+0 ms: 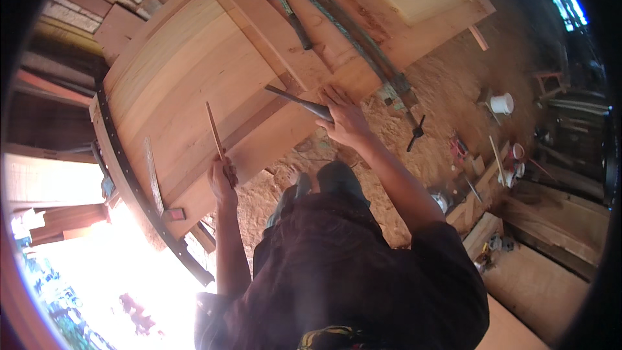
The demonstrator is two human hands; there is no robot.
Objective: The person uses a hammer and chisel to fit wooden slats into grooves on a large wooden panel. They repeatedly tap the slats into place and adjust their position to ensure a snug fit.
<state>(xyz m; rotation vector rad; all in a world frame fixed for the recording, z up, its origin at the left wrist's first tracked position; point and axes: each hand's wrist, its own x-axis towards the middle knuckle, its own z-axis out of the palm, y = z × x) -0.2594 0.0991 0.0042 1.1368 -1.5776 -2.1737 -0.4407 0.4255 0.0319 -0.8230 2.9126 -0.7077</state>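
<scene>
A large panelled wooden door [188,58] lies in front of me, its frame rails around pale boards. My left hand [223,178], at the near edge of the door, is closed around a thin wooden strip [212,126] that points up and away. My right hand [346,120] grips the dark handle of a narrow-bladed hand tool [295,98]. Its blade points left over the near rail; whether it is a chisel or a knife I cannot tell. Farther off, a hammer [293,18] with a dark handle rests on the door.
A long bar clamp [353,35] spans the door on the right, its screw handle [416,132] jutting near my right arm. Another dark bar [126,172] runs along the left end. A small red-and-black block [173,214] sits at the near left corner. A white bucket [501,104] stands right.
</scene>
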